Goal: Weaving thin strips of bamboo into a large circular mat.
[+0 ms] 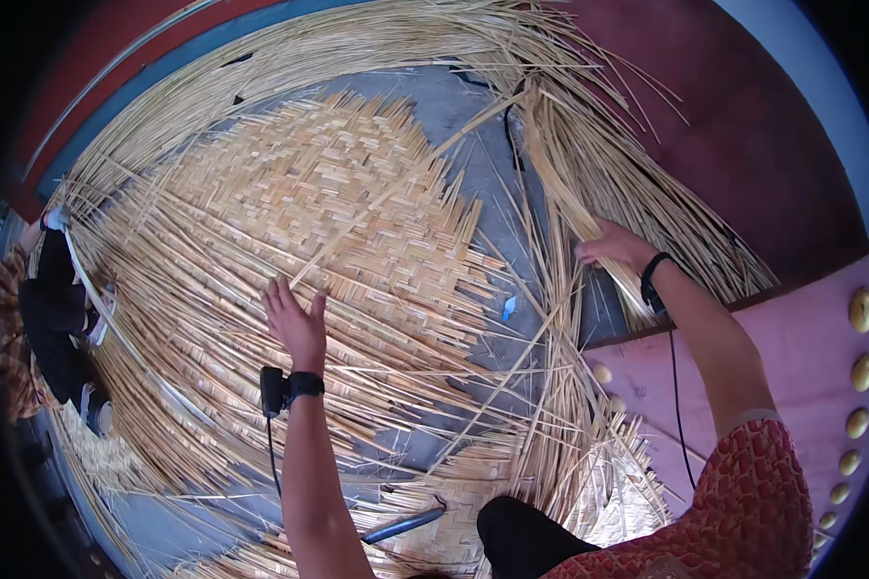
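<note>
Right hand (pixel 616 246), near 2 o'clock in view: fingers closed round a long pale bundle of flat bamboo strips (pixel 562 188), which runs from 1 o'clock down to 3. Left hand (pixel 297 323), near 9: fingers spread, thumb out, nothing gripped, above long loose straw-coloured bamboo splints (pixel 179 314) (contact: can't tell). Flat tan herringbone-woven bamboo mat (pixel 333 174) at 11, ragged edges. Slim dark blue bar-shaped tool (pixel 403 526) at 6. Co-worker in black trousers (pixel 50 314) out at 9, beside the splints
</note>
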The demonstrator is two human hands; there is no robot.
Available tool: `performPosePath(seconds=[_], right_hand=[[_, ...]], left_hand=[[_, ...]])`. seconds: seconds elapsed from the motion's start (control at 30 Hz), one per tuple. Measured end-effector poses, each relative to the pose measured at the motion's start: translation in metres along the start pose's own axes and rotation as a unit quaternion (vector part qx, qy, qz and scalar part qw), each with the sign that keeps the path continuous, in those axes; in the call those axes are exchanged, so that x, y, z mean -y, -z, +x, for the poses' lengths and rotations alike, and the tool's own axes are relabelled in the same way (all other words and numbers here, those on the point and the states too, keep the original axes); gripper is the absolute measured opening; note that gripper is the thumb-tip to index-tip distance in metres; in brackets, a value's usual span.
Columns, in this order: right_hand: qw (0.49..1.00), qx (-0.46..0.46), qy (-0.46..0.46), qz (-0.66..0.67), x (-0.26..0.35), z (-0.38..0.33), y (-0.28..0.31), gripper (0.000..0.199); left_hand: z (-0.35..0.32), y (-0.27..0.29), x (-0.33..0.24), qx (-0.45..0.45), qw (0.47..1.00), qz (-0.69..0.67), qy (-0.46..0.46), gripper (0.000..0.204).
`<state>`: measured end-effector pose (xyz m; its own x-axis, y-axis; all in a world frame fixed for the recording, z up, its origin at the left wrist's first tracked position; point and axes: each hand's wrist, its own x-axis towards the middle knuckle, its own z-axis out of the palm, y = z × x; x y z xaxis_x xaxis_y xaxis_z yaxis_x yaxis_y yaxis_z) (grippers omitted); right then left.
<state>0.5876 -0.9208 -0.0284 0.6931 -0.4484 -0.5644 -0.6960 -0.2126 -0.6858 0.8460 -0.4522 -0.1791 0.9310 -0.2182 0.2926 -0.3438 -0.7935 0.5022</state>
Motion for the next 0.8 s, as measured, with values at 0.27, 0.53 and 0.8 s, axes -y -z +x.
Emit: performPosePath(seconds=[0.27, 0.53, 0.8], right_hand=[[0.994, -0.059, -0.022, -0.092, -0.051, 0.013, -0.016, 0.048], [0.988, 0.034, 0.006, -0.149, -0.145, 0.059, -0.054, 0.081], [0.971, -0.152, 0.167, -0.083, -0.056, 0.089, -0.039, 0.04]], left_hand=[[0.033, -0.042, 0.002, 0.117, 0.982, 0.14, -0.04, 0.119], [-0.038, -0.164, 0.062, 0.03, 0.99, 0.134, 0.023, 0.067], [-0.044, -0.178, 0.037, -0.037, 0.997, -0.049, -0.037, 0.018]])
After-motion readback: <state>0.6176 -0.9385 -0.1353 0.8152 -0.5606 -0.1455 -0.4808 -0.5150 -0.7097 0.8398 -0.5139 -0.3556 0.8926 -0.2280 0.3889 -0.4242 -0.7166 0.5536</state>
